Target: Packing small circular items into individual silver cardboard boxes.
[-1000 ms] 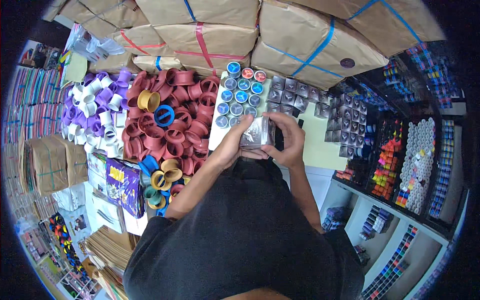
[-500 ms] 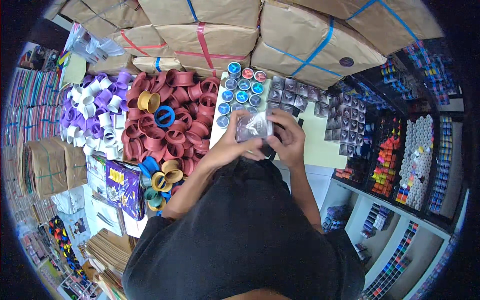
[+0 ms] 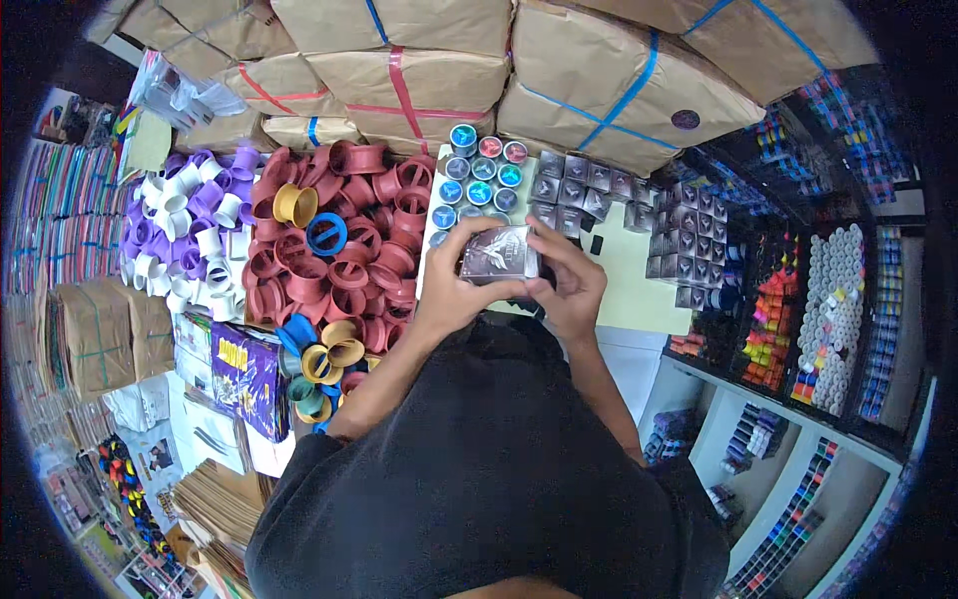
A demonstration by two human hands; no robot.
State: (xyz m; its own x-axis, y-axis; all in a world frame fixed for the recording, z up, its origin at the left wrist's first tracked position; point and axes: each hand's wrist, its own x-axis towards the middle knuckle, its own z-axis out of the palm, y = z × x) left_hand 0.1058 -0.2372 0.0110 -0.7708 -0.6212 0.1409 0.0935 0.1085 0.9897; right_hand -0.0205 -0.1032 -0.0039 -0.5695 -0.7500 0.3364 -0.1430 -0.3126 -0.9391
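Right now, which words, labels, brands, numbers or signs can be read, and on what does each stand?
Printed wording is not copied here.
Held dark box: pale lettering and a winged emblem.
Purple package: yellow lettering.
Round tubs: three-bladed emblems; any lettering too small.
Stacked small boxes: pale emblems; any lettering too small.

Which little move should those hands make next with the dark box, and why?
Probably press the right end of the dark box with the right hand: it is right there, while the left hand grips the other side. I can't tell whether that end is fully closed.
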